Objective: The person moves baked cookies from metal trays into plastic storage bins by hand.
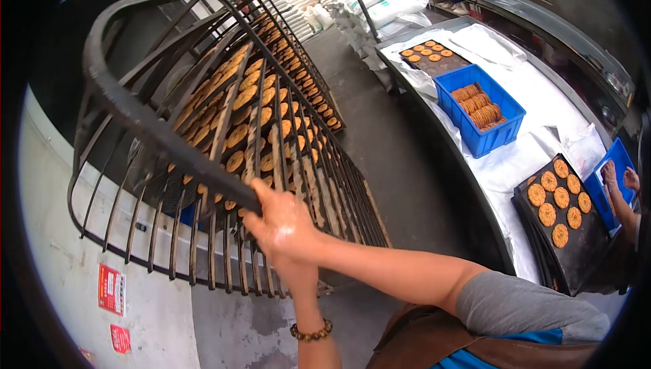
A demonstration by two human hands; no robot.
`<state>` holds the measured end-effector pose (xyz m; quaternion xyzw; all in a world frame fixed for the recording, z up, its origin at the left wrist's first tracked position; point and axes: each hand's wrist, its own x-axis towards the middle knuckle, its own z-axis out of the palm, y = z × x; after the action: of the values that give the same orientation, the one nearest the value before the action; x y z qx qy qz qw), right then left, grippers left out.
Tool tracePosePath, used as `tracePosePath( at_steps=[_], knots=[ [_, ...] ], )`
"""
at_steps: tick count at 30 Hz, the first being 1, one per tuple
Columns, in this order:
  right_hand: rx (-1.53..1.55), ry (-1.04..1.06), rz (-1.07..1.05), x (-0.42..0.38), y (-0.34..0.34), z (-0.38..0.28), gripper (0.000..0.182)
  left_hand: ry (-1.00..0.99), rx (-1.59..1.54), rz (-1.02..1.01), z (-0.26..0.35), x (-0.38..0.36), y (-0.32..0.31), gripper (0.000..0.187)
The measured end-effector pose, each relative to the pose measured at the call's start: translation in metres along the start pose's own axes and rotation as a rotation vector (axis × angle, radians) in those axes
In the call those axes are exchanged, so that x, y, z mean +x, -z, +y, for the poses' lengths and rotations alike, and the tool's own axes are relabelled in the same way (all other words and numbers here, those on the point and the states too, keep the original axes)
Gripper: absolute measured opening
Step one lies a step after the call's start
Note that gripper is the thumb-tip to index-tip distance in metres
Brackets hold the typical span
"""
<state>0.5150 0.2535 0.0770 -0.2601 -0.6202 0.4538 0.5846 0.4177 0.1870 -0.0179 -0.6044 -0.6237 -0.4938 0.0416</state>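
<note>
A tall dark metal tray rack [146, 125] leans across the left of the view, tilted by the lens. Its shelves carry trays of round golden cookies [245, 98]. My right hand [285, 223] is closed round the end of the rack's thick upper bar, its arm reaching in from the right in a grey sleeve. My left hand [296, 270] comes up from below with a beaded bracelet [311, 331] on the wrist. It meets the right hand at the rack, and its fingers are hidden behind that hand.
Along the right runs a table with white cloth [542, 91]. On it are a blue crate [485, 138] of stacked cookies, a part-filled tray [434, 64] and stacked black trays [583, 260]. Another person's hands [614, 179] are over a second blue crate. White sacks [390, 9] stand behind.
</note>
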Motion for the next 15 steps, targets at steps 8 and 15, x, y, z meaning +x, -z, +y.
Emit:
tracePosePath(
  at_steps=[8,15],
  knots=[
    [-0.02,-0.049,-0.451,0.014,0.044,-0.004,0.057,0.323,-0.239,0.125,0.03,0.029,-0.018,0.042],
    [0.125,-0.155,-0.243,0.158,0.135,0.169,0.052,-0.038,0.671,0.265,0.062,0.043,-0.029,0.045]
  ],
)
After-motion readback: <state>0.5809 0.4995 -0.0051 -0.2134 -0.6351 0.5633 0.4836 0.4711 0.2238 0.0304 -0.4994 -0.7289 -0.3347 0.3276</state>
